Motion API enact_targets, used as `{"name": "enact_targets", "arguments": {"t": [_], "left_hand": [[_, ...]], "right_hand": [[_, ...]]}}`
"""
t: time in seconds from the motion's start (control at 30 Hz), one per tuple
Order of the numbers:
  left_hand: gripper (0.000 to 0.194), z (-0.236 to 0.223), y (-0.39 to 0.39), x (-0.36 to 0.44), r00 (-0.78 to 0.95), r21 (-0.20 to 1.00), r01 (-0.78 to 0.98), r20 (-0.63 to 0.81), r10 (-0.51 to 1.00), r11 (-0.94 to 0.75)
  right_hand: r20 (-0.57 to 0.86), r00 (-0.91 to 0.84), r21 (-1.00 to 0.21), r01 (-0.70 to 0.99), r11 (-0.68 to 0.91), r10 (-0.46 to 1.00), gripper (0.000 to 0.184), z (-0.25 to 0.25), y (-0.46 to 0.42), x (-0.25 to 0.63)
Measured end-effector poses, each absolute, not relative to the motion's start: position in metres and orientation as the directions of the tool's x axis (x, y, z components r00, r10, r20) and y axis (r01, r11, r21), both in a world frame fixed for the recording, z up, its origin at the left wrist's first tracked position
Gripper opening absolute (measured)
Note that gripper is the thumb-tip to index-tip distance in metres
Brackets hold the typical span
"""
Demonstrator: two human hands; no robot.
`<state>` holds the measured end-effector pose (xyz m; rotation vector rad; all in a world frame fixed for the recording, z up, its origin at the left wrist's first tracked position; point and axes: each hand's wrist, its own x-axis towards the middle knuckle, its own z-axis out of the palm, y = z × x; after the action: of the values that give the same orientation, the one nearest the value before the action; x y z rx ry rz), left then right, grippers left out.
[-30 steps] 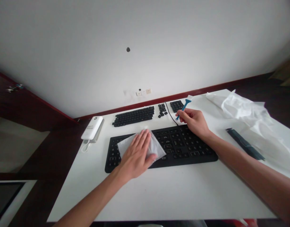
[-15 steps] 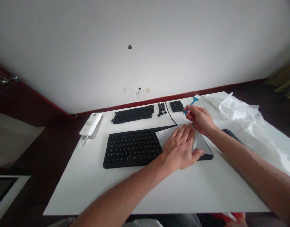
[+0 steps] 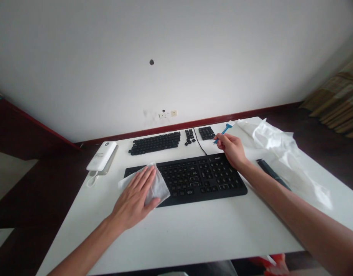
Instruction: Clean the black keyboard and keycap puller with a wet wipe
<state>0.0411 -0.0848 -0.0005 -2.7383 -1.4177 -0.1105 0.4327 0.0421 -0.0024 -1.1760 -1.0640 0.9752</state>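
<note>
My left hand (image 3: 136, 197) lies flat, fingers stretched out, on a thin whitish cloth (image 3: 162, 190) that covers the left end of a black keyboard (image 3: 182, 178). Bare key sockets show across the keyboard where its caps are off. Over the keyboard's far right corner, my right hand (image 3: 232, 149) is closed around a blue brush (image 3: 224, 132). The brush's pale bristles point up and away, and small blue prongs stick out at its other end. Behind the keyboard are removed keycaps: a wide block (image 3: 155, 143), a small cluster (image 3: 189, 137) and a number-pad group (image 3: 207, 133).
A white power bank (image 3: 102, 156) with a short cable lies at the left of the white table (image 3: 193, 226). Crumpled white sheeting (image 3: 276, 145) spreads over the right side, near a dark flat object (image 3: 271, 173). The keyboard cable (image 3: 199, 142) runs backward between keycap groups.
My left hand has slid with the cloth from the keyboard's right end to its left end, uncovering the number pad. My right hand still holds the brush. The view has shifted slightly right.
</note>
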Motion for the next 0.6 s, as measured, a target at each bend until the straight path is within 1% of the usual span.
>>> {"name": "enact_targets", "arguments": {"t": [0.07, 0.13, 0.23, 0.33, 0.4, 0.47, 0.6], "left_hand": [[0.092, 0.000, -0.080, 0.055, 0.581, -0.005, 0.812, 0.093, 0.808, -0.583], [0.092, 0.001, -0.071, 0.083, 0.602, 0.033, 0.793, 0.100, 0.792, -0.608], [0.093, 0.001, -0.058, 0.143, 0.650, 0.123, 0.743, 0.101, 0.753, -0.658], [0.094, 0.000, -0.048, 0.214, 0.704, 0.189, 0.675, 0.127, 0.699, -0.713], [0.095, -0.003, -0.045, 0.261, 0.712, 0.200, 0.653, 0.168, 0.682, -0.731], [0.092, -0.006, -0.043, 0.299, 0.691, 0.188, 0.664, 0.214, 0.690, -0.724], [0.093, -0.012, -0.042, 0.335, 0.656, 0.166, 0.692, 0.259, 0.709, -0.702]], "right_hand": [[0.088, 0.204, -0.990, -0.090, 0.108, 0.975, 0.030, -0.001, 0.043, 0.433], [0.044, 0.182, -0.988, -0.140, 0.070, 0.982, 0.031, 0.001, 0.045, 0.435], [-0.010, 0.132, -0.980, -0.200, 0.016, 0.991, 0.031, 0.004, 0.047, 0.440], [-0.017, 0.092, -0.970, -0.245, 0.006, 0.996, 0.031, 0.008, 0.050, 0.445], [-0.002, 0.107, -0.964, -0.263, 0.026, 0.994, 0.032, 0.010, 0.052, 0.450], [0.007, 0.143, -0.960, -0.276, 0.047, 0.990, 0.032, 0.012, 0.055, 0.457], [-0.016, 0.161, -0.954, -0.297, 0.032, 0.987, 0.031, 0.011, 0.060, 0.466]]}}
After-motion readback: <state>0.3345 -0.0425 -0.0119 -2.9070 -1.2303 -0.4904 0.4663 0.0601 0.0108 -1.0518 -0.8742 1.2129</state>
